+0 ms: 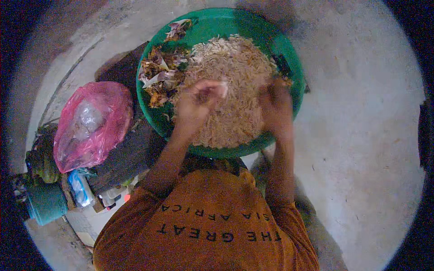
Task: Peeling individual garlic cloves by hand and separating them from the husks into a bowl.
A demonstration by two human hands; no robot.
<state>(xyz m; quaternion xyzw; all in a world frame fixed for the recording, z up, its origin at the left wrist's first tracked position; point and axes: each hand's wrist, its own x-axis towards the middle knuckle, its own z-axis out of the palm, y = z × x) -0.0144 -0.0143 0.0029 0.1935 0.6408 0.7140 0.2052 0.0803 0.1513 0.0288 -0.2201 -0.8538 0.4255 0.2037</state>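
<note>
A round green plastic tray (217,20) sits before me, holding a wide heap of small, slender, pale pieces (234,64) that look like tiny dried fish. My left hand (201,96) is over the heap's left side, its fingers bent inward and blurred. Over the right side, close to the tray's rim, is my right hand (276,96), also curled and blurred. Whether either hand pinches a piece cannot be made out. Brown and whitish scraps (159,73) lie along the tray's left side, with another scrap (179,28) higher up.
Left of the tray, a pink plastic bag (98,125) with a clear bag (88,117) in it rests on a dark surface (125,162). A teal container (47,203) and a blue-and-white packet (79,188) are lower left. Concrete floor (356,118) extends to the right.
</note>
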